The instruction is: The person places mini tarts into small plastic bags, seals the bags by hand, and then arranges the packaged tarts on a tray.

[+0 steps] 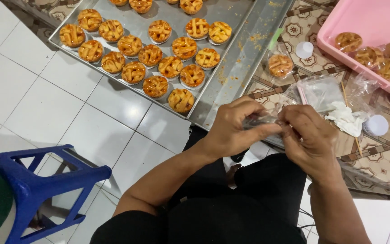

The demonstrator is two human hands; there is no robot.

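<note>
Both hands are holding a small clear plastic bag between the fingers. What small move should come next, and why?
Probably pull the clear bag open at its mouth. The left hand and right hand both pinch it, and it looks flat and empty. One bagged tart lies on the table nearby, and unwrapped lattice tarts wait on the metal tray.

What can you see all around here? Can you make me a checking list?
Surface: patterned table, crumbs by the tray edge.
Job's things: clear plastic bag, pinched between both hands.
Clutter: metal tray of lattice tarts; pink tub with bagged tarts; one bagged tart; spare bags; white caps; tissue.
Hands: left hand and right hand, both closed on the bag.
Cables: thin dark cable by the floor.
Surroundings: white tiled floor, blue stool.
</note>
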